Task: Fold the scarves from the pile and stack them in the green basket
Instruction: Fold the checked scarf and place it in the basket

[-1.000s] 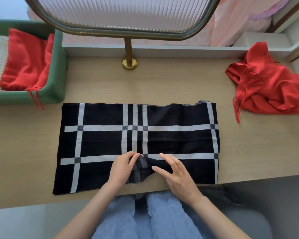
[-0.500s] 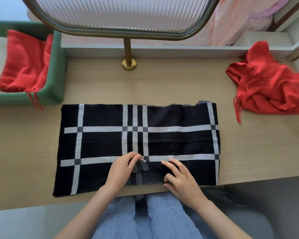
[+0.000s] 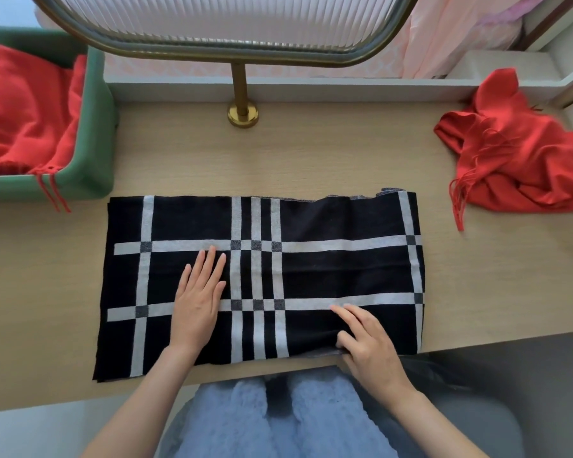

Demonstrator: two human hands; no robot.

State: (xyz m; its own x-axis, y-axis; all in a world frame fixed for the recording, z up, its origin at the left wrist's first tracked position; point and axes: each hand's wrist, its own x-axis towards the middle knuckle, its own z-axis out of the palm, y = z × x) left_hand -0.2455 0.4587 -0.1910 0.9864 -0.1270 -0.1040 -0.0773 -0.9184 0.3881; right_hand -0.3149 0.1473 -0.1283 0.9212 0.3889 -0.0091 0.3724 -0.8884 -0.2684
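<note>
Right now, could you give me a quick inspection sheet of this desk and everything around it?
Surface: light wooden desk, partly covered by cloth.
Job's things: black plaid scarf spread flat; green basket holding a red scarf; crumpled red scarf at right.
Clutter: nothing seen.
Hands: left hand flat on the plaid scarf; right hand at its near edge, grip unclear.
Cables: nothing seen.
Surroundings: brass mirror stand, pink fabric behind.
</note>
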